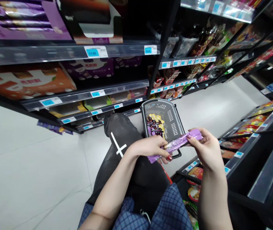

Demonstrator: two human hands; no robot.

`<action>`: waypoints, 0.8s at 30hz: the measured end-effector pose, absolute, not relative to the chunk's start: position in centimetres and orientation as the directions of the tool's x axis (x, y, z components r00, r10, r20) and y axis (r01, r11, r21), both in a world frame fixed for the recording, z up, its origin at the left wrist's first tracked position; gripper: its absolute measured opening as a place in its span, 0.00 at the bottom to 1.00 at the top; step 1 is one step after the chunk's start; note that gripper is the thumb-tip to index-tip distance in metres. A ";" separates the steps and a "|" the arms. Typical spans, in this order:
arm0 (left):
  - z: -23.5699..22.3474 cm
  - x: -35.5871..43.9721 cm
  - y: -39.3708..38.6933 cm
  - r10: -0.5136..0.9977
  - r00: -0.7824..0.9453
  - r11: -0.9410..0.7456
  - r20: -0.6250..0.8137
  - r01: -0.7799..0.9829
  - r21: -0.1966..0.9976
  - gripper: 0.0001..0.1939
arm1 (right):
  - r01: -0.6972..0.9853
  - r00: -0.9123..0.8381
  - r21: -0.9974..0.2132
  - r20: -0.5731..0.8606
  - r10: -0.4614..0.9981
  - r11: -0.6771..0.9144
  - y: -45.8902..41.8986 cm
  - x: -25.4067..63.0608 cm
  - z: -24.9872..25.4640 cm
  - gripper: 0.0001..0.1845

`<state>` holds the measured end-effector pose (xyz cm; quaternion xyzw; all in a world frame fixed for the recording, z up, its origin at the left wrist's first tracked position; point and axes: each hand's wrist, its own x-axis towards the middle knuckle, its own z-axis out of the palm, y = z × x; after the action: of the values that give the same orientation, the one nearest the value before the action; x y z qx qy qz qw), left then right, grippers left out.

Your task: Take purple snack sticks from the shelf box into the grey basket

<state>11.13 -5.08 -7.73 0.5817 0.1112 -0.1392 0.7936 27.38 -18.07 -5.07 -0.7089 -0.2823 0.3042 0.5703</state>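
In the head view, the left hand [151, 147] is holding the lower left end of a long purple packet [176, 143], its fingers closing narrowly around it. The right hand [207, 145] is pinching the other end between thumb and fingers. The packet is slanting up to the right, above the near right side of a dark basket [173, 118]; the hands are covering parts of both its ends, and its print is too blurred to read.

The basket is standing on the pale floor [52, 166], beyond the knees, and is holding a pile of small yellow, black and purple packets [159, 123] along its left side. The held packet and the left hand are hiding some of its near end. Dark trousers [119, 127] with a white cross mark are filling the near middle, and a blue checked garment [172, 207] is running off the near edge. A thin red strip [167, 175] is showing beside the trousers, mostly hidden.

On the left, shelves [122, 51] are carrying an orange box [31, 81] and purple cartons, some cut off by the frame. On the right, another rack [244, 153] is holding bright packages; those farther off are blurring together.
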 end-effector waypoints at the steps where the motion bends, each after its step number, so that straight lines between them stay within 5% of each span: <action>1: -7.9 10.9 -4.9 -0.109 0.935 0.284 -0.337 0.355 0.891 0.05 | 0.057 0.665 -0.982 -0.097 0.741 -0.180 -18.1 27.6 -5.0 0.16; 7: -8.6 9.1 -2.8 -0.081 0.938 0.268 -0.338 0.347 0.899 0.10 | 0.141 0.851 -0.990 0.117 0.511 -0.009 -19.1 30.2 -3.9 0.14; 13: -7.9 10.1 -3.3 0.214 0.965 0.036 -0.149 0.145 0.989 0.32 | 0.075 0.847 -0.997 0.049 0.530 -0.029 -19.3 29.7 -4.0 0.14; 19: -7.8 11.5 -4.5 0.133 0.957 0.178 -0.258 0.233 0.956 0.09 | -0.023 0.810 -1.000 -0.008 0.587 0.018 -18.9 28.8 -4.4 0.15; 24: -7.3 10.8 -3.8 0.084 0.957 0.286 -0.276 0.243 0.927 0.07 | -0.063 0.740 -0.997 -0.022 0.673 0.036 -19.4 28.9 -4.1 0.13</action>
<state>10.79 -3.81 -7.32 0.5952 0.1372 -0.0501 0.7902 28.87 -19.39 -4.07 -0.6394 -0.2385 0.2707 0.6790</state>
